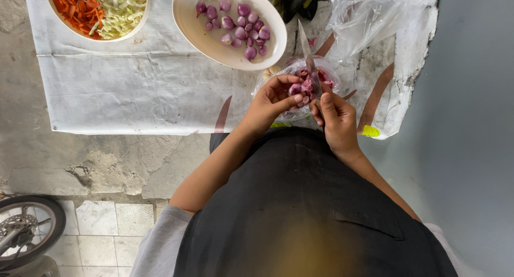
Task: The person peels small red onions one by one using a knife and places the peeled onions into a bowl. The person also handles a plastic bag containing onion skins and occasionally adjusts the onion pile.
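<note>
My left hand (272, 101) pinches a small purple shallot (295, 88) between thumb and fingers. My right hand (336, 119) grips a knife (309, 60), whose blade points up and away, its edge beside the shallot. Both hands hover over a clear plastic bag (297, 71) that holds shallot skins and pieces. Just beyond it, an oval white bowl (199, 31) contains several peeled shallots (241, 25).
A round bowl (140, 21) of sliced carrot and shredded cabbage sits at the top left on a white sheet (134, 84) spread over cracked concrete. An empty clear bag (369, 14) lies top right. A wheel (27, 229) stands at the lower left. A grey wall (471, 95) runs along the right.
</note>
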